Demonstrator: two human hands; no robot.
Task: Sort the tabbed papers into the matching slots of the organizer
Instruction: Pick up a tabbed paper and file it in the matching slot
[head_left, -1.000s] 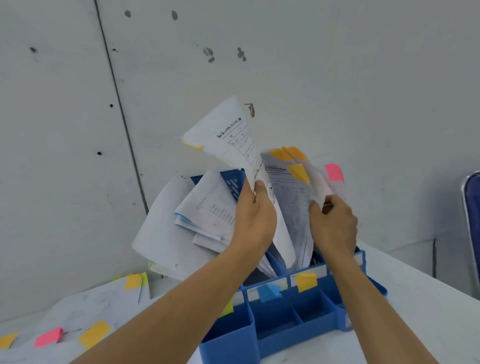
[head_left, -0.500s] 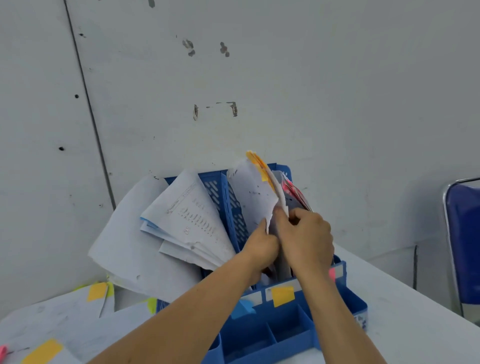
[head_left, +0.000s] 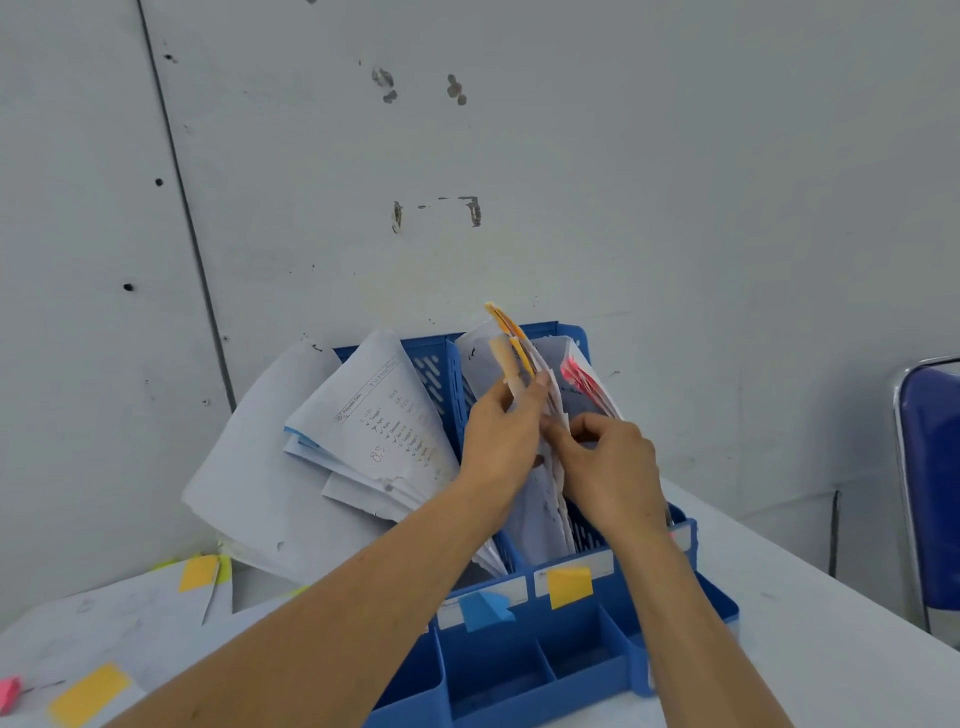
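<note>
Lower now, left hand (head_left: 496, 436) and right hand (head_left: 615, 467) each grip the orange-tabbed papers (head_left: 506, 338) inside the blue organizer (head_left: 431, 369). Loose tabbed sheets (head_left: 200, 574) wait on the table (head_left: 831, 649).

Both hands (head_left: 501, 441) (head_left: 610, 467) on orange-tabbed papers (head_left: 480, 353)

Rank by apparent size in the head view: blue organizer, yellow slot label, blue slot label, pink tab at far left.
Largest: blue organizer
yellow slot label and blue slot label: alike, unranked
Smallest: pink tab, partly cropped
</note>
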